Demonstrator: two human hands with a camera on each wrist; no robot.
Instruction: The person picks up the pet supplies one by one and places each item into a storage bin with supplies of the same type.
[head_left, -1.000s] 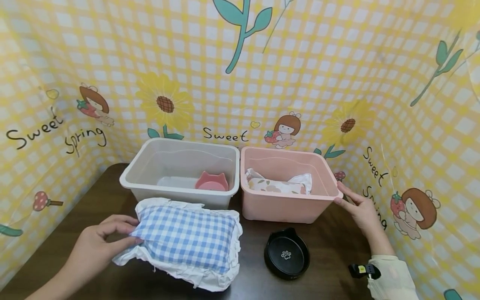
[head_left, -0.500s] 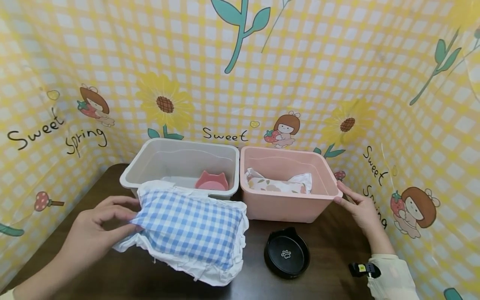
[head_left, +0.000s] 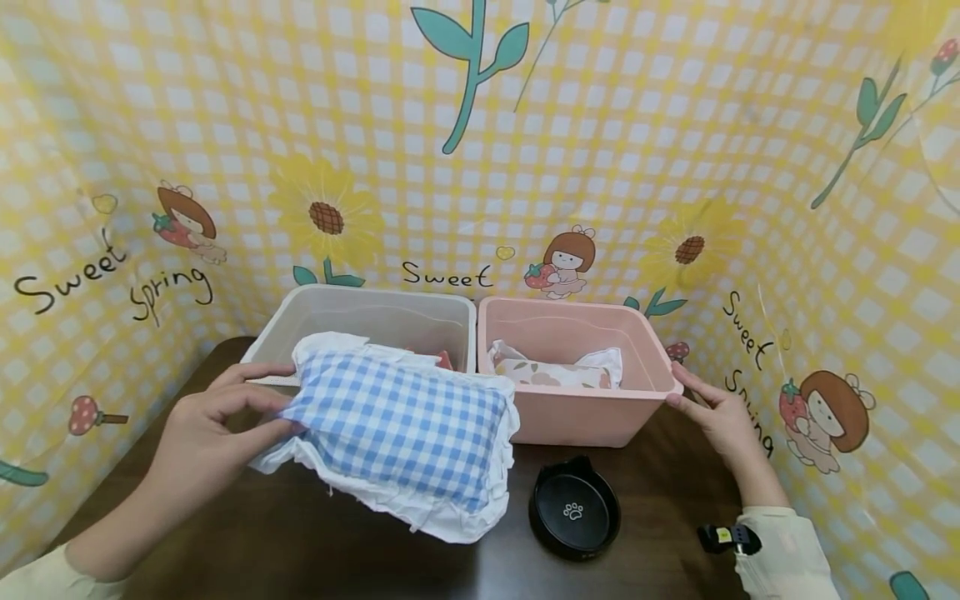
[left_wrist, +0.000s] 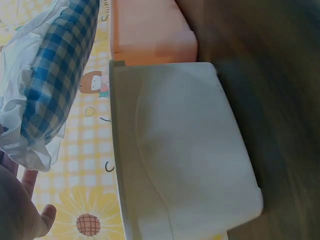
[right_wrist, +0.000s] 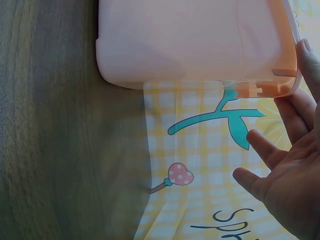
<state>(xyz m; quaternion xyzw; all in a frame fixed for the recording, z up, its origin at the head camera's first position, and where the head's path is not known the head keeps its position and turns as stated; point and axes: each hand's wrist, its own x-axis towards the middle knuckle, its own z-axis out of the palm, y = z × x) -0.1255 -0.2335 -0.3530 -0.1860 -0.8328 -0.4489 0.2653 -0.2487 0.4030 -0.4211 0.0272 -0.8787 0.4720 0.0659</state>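
A small pillow [head_left: 405,425] in blue-and-white gingham with a white ruffled edge hangs in the air above the table. My left hand [head_left: 210,425] pinches its left end between thumb and fingers. In the head view the pillow overlaps the front of the grey bin [head_left: 360,312], covering most of the pink cat-eared bowl [head_left: 445,361] inside. My right hand [head_left: 720,417] pinches the front right corner of the pink bin [head_left: 577,421], thumb and fingers at its rim. A flower-print pillow [head_left: 555,373] lies in that bin. The right wrist view shows the remaining right fingers [right_wrist: 250,182] spread beside the bin.
A black bowl [head_left: 573,512] with a white paw print stands on the dark wooden table [head_left: 360,558] before the pink bin. Both bins are side by side against a yellow checked cloth [head_left: 465,200], which also covers the left and right sides.
My left hand has raised the gingham pillow and moved it forward and right, from before the grey bin to over its front rim. The right hand keeps its hold on the pink bin.
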